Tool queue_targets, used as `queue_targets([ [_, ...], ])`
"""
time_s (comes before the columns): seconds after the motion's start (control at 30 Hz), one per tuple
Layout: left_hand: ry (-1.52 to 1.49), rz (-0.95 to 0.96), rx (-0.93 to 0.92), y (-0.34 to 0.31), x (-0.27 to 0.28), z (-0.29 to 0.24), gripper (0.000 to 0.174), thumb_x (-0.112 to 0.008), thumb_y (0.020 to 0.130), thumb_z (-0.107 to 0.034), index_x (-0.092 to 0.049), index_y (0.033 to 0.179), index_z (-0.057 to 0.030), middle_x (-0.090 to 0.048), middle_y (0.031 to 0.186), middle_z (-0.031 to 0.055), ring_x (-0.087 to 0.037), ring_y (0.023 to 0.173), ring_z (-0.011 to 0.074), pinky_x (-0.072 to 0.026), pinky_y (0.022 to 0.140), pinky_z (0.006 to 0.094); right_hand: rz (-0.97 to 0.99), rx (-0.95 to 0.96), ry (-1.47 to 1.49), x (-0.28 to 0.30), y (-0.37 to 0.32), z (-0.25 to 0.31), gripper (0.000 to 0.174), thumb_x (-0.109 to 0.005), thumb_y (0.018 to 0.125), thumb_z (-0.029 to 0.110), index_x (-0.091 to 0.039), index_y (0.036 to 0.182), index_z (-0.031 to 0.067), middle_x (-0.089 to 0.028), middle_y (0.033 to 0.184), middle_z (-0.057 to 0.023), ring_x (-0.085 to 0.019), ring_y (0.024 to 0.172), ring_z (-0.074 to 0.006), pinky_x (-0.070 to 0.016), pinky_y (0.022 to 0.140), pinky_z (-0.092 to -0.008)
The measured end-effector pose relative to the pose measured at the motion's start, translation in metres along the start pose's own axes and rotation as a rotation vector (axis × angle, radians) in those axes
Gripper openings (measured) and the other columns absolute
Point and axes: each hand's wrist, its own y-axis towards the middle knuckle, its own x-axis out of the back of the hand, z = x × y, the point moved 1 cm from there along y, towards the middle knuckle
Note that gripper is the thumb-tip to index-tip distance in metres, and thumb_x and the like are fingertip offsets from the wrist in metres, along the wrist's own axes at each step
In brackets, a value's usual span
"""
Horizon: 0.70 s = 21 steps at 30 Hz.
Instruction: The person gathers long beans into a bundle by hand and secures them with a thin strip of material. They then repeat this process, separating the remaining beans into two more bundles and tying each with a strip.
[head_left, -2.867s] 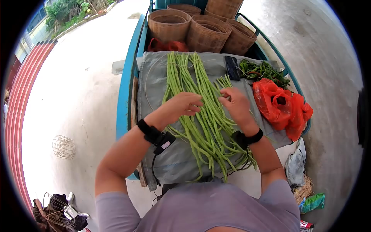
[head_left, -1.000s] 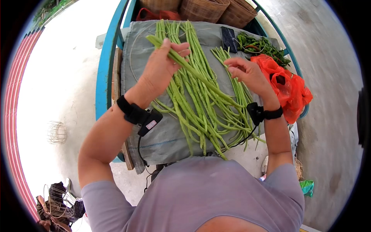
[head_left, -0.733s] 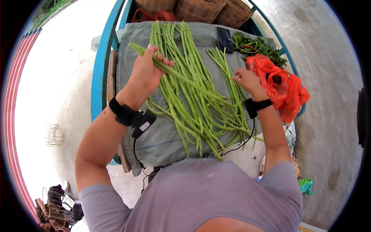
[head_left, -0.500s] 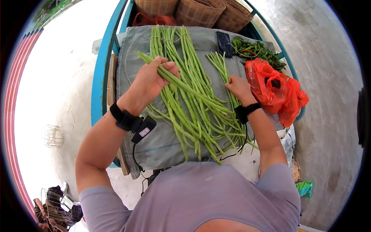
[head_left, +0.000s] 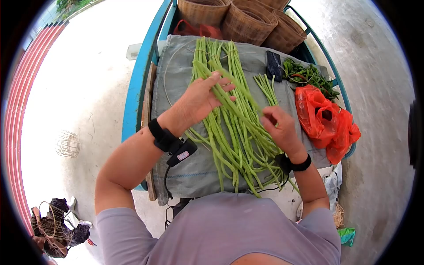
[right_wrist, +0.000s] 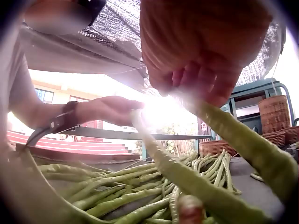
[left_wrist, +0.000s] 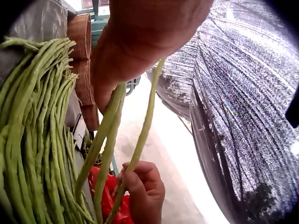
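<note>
My left hand (head_left: 198, 102) holds a few long green yard-long beans (left_wrist: 110, 126) between thumb and fingers, above the grey cloth (head_left: 174, 70). With thumb and fingertips, my right hand (head_left: 282, 130) pinches another yard-long bean (left_wrist: 143, 135), which spans up to the left hand and blurs in the head view. Under both hands lie bundles of yard-long beans (head_left: 221, 150), side by side and bound near their far ends. A smaller loose group of beans (head_left: 266, 88) lies to their right, partly hidden by the right hand.
A phone (head_left: 274, 66), green peppers (head_left: 309, 77) and a red plastic bag (head_left: 324, 121) lie along the right side. Woven baskets (head_left: 249, 22) stand at the back of the blue cart (head_left: 134, 112). A wire basket (head_left: 68, 145) sits on the ground at left.
The left hand, without beans at first, now holds a few. The right hand has come from the smaller group back toward the left hand with a bean. The head view has shifted.
</note>
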Motion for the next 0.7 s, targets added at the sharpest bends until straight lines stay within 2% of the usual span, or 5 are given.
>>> queue_targets([
  [0.13, -0.021, 0.100, -0.017, 0.000, 0.000, -0.001, 0.043, -0.042, 0.101, -0.015, -0.031, 0.140, 0.0013, -0.046, 0.137, 0.0209, -0.052, 0.121, 0.0306, -0.0483, 0.100, 0.0437, 0.038, -0.018, 0.036, -0.009, 0.001, 0.009, 0.018, -0.069, 0.082, 0.005, -0.061, 0.099, 0.0037, -0.062, 0.081, -0.0074, -0.058, 0.060, -0.0162, -0.0466, 0.056, -0.0267],
  [0.27, 0.001, 0.185, -0.025, 0.000, -0.002, -0.001, 0.042, -0.043, 0.100, -0.012, -0.034, 0.139, 0.0025, -0.050, 0.134, 0.0200, -0.053, 0.121, 0.0308, -0.0479, 0.100, 0.0445, -0.036, -0.038, 0.012, -0.014, 0.004, 0.012, 0.018, -0.069, 0.082, 0.005, -0.062, 0.098, 0.0044, -0.061, 0.081, -0.0076, -0.059, 0.061, -0.0168, -0.0467, 0.056, -0.0274],
  [0.47, -0.004, 0.163, -0.017, -0.005, -0.009, -0.002, 0.040, -0.043, 0.101, -0.016, -0.037, 0.137, 0.0019, -0.052, 0.131, 0.0190, -0.055, 0.119, 0.0292, -0.0484, 0.099, 0.0425, -0.006, 0.086, -0.084, -0.020, 0.004, 0.019, 0.019, -0.070, 0.080, 0.007, -0.063, 0.098, 0.0065, -0.062, 0.083, -0.0078, -0.061, 0.065, -0.0226, -0.0479, 0.057, -0.0308],
  [0.57, -0.004, 0.106, -0.002, -0.007, -0.012, -0.001, 0.040, -0.042, 0.102, -0.019, -0.037, 0.137, 0.0013, -0.058, 0.121, 0.0142, -0.058, 0.111, 0.0263, -0.0496, 0.097, 0.0411, 0.017, 0.118, -0.130, -0.022, 0.004, 0.023, 0.019, -0.071, 0.080, 0.009, -0.064, 0.097, 0.0078, -0.063, 0.083, -0.0078, -0.062, 0.066, -0.0252, -0.0483, 0.057, -0.0318],
  [0.7, 0.001, 0.203, -0.014, -0.001, -0.001, 0.003, 0.033, -0.041, 0.103, -0.022, -0.044, 0.129, -0.0003, -0.059, 0.099, 0.0059, -0.060, 0.099, 0.0213, -0.0505, 0.094, 0.0401, 0.023, 0.123, -0.113, -0.025, 0.003, 0.022, 0.020, -0.071, 0.080, 0.011, -0.064, 0.098, 0.0082, -0.063, 0.084, -0.0082, -0.063, 0.068, -0.0260, -0.0489, 0.058, -0.0322],
])
